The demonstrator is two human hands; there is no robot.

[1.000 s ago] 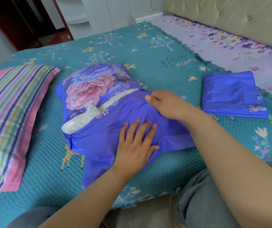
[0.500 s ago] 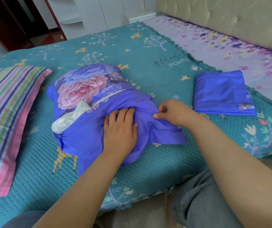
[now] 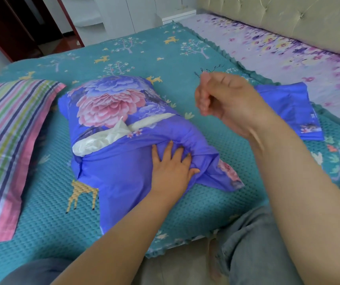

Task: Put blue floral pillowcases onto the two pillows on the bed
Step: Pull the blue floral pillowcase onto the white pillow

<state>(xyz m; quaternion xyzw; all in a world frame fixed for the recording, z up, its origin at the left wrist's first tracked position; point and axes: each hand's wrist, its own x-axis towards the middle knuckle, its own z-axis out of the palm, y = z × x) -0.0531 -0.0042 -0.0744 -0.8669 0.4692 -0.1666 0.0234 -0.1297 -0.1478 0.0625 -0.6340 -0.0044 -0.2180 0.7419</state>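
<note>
Head view shows us one pillow (image 3: 111, 136) mid-bed, mostly cased but white still showing. Our left hand (image 3: 171, 167) presses the bunched cover, fingers spread; our right hand (image 3: 224, 101) hovers loosely curled, holding nothing. Left: striped pillow (image 3: 10, 140) at the left edge, folded pillowcase (image 3: 292, 112) near the right.

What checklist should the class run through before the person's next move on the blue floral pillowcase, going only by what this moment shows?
1. White pillow insert fully inside the blue floral pillowcase: not ok, it bulges out at the opening.
2. Left hand steadying the case: ok, it presses on bunched fabric.
3. Right hand free: ok, raised, fingers loosely curled, holding nothing.
4. Folded second blue pillowcase available: ok, lying on the teal quilted bedspread.
5. Pink striped pillow covered: not ok.
6. Zip or closure: cannot tell.
</note>
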